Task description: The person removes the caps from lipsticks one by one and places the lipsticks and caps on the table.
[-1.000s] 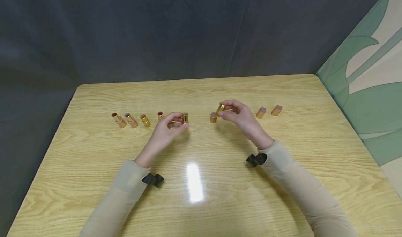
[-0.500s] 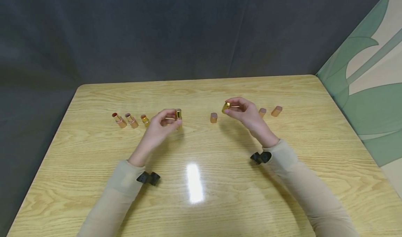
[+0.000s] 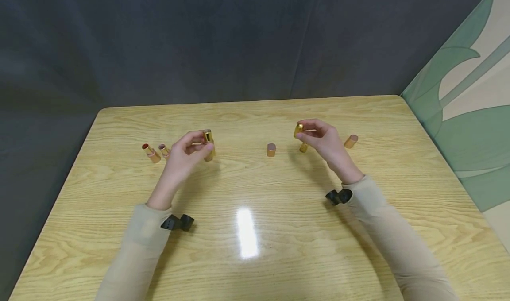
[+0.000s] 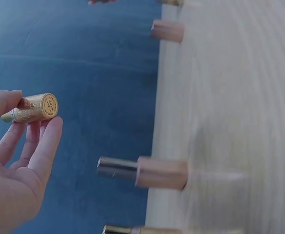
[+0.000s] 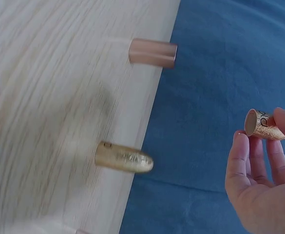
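Note:
My left hand pinches a gold lipstick base between thumb and fingers, above the table. The left wrist view shows the round engraved bottom of this lipstick base facing the camera. Raised over the right half, my right hand holds a gold lipstick cap by its sides. The open end of that cap shows in the right wrist view. Just below it, another gold cap stands on the table. Under the left fingers, a pink-based lipstick stands uncapped.
Two uncapped lipsticks with rose-gold bases stand at the left, one partly behind the left hand. A rose-gold cap is near the middle, and another rose-gold cap stands at the right. A dark cloth hangs behind the wooden table.
Both hands have moved apart and slightly farther back, the left hand leftward with the lipstick base and the right hand rightward with the cap. Both grips are kept.

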